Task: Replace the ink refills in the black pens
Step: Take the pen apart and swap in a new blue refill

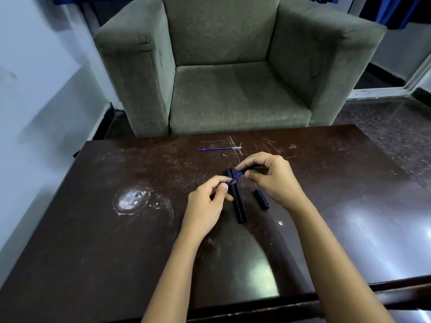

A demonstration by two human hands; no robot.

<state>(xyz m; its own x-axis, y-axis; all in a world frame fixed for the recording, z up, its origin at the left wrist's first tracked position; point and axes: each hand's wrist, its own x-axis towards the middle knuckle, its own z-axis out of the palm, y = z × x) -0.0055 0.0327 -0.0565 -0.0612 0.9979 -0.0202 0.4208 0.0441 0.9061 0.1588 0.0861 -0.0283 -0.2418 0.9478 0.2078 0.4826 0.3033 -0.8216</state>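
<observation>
Dark scratched wooden table (116, 241) fills lower frame, white scuff patch (131, 201) at left. Grey-green armchair (233, 66) top center. Pale wall (35, 89) left, blue curtain (391, 10) upper right.

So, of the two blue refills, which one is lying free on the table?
The far refill, alone on the table near the armchair side, with nothing touching it. The other refill is bent between the left hand and right hand.

Both hands (207, 203) (272, 178) pinch a seemingly bent refill (235, 177).
</observation>
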